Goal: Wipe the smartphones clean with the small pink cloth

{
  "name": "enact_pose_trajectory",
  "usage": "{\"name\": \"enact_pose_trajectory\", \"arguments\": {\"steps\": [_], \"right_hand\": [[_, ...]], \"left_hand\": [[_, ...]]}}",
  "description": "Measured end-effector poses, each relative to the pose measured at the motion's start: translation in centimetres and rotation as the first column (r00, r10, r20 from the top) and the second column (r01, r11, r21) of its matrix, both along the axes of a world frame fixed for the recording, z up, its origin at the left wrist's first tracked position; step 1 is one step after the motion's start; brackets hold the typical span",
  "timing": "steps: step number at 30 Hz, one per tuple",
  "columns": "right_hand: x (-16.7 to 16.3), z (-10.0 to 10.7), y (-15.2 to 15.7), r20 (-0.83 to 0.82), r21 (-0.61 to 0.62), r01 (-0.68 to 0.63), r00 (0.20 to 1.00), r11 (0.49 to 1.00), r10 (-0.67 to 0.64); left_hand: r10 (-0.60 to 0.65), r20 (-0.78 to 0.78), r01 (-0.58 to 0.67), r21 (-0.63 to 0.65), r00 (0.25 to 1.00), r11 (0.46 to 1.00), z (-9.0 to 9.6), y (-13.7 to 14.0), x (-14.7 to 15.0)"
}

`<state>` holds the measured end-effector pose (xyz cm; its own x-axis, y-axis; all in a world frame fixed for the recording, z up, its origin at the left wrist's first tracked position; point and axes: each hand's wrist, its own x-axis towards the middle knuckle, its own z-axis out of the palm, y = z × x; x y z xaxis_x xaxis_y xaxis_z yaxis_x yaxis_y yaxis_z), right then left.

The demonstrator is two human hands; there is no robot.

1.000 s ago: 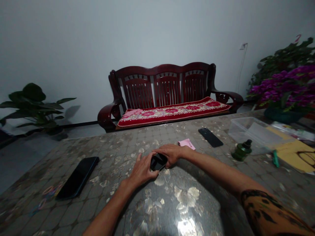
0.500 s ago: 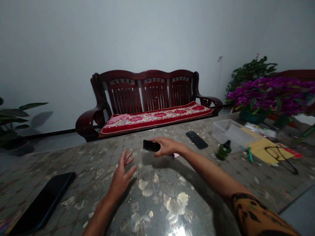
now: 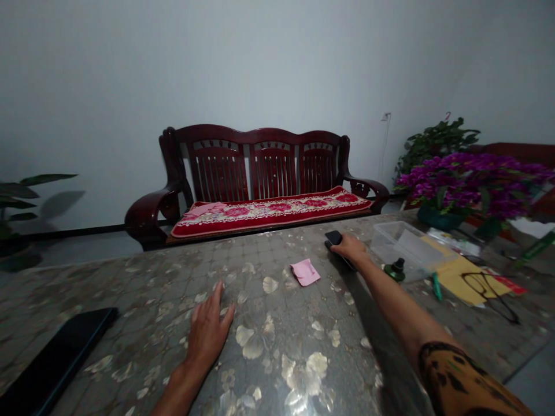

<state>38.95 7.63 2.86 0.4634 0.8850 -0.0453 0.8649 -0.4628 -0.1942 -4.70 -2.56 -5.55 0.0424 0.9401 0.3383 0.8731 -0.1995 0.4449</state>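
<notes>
My right hand [image 3: 350,248] is closed around a black phone [image 3: 333,237], at the far right of the table. That phone is directly over a flat, dark, phone-shaped slab [image 3: 349,265], mostly covered by my hand; whether the two touch I cannot tell. A folded pink cloth [image 3: 305,272] lies on the table left of my right wrist. My left hand [image 3: 207,329] is open and holds nothing, thumb apart from the fingers, low over or resting on the patterned tabletop [image 3: 260,370]. Further left lies a large dark phone or tablet [image 3: 60,358].
Right of my right forearm stand a green bottle [image 3: 395,270] and a clear plastic box [image 3: 381,240]. Beyond are a green marker [image 3: 436,286], a yellow envelope [image 3: 459,280], eyeglasses [image 3: 498,300] and purple flowers [image 3: 472,179]. A wooden bench [image 3: 269,136] stands behind the table.
My right hand has carried the black phone rightward, from mid-table to above the dark slab. The pink cloth is now uncovered. My left hand has moved slightly down and left.
</notes>
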Motion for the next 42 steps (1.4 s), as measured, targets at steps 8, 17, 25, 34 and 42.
{"name": "enact_pose_trajectory", "arguments": {"steps": [8,17,25,34,42], "right_hand": [[0.6,-1.4,0.1,0.058,-0.043,0.048,0.997,0.998,-0.045],[0.6,-2.1,0.5,0.070,-0.061,0.031,0.997,0.998,-0.026],[1.1,-3.1,0.5,0.134,-0.041,-0.010,0.991,0.999,0.016],[4.8,-7.4,2.2,0.068,0.144,-0.082,0.995,0.986,0.073],[-2.2,-4.4,-1.2,0.259,0.291,-0.352,0.924,0.890,0.281]], "left_hand": [[0.065,-0.416,-0.085,-0.029,0.907,0.996,0.2,-0.5,0.6],[0.053,-0.478,-0.087,-0.050,0.877,0.995,0.4,-0.5,0.9],[0.079,-0.397,-0.109,-0.054,0.915,0.993,1.2,-1.0,1.5],[0.068,-0.241,-0.093,-0.095,0.968,0.991,1.5,-1.3,1.8],[0.093,-0.143,-0.110,-0.116,0.985,0.987,2.0,-1.2,1.3]]}}
